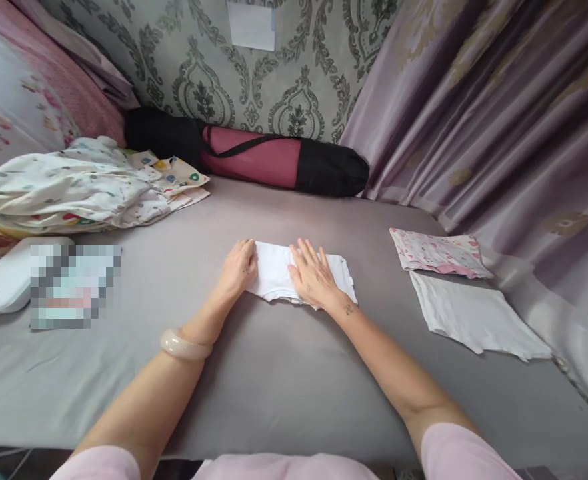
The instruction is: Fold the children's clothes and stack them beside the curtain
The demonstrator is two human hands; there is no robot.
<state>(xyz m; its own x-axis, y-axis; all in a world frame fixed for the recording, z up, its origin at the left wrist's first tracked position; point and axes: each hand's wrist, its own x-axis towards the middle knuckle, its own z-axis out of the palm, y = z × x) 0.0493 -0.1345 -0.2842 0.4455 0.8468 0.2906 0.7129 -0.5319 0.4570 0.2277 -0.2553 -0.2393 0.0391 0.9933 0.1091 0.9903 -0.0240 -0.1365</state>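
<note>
A small white garment (274, 270) lies folded on the grey bed sheet (254, 380) in front of me. My left hand (239, 265) rests at its left edge with the fingers curled over the cloth. My right hand (313, 275) lies flat on the garment's middle, fingers stretched out and spread. A pale bangle (184, 345) sits on my left wrist.
Two folded pieces lie at the right: a pink-patterned cloth (437, 252) and a white cloth (477, 315). A heap of printed clothes (79, 187) sits at the left, with a white device (4, 280) before it. A rolled mat bag (254, 157) lies along the wall. Curtains (499, 113) hang at the right.
</note>
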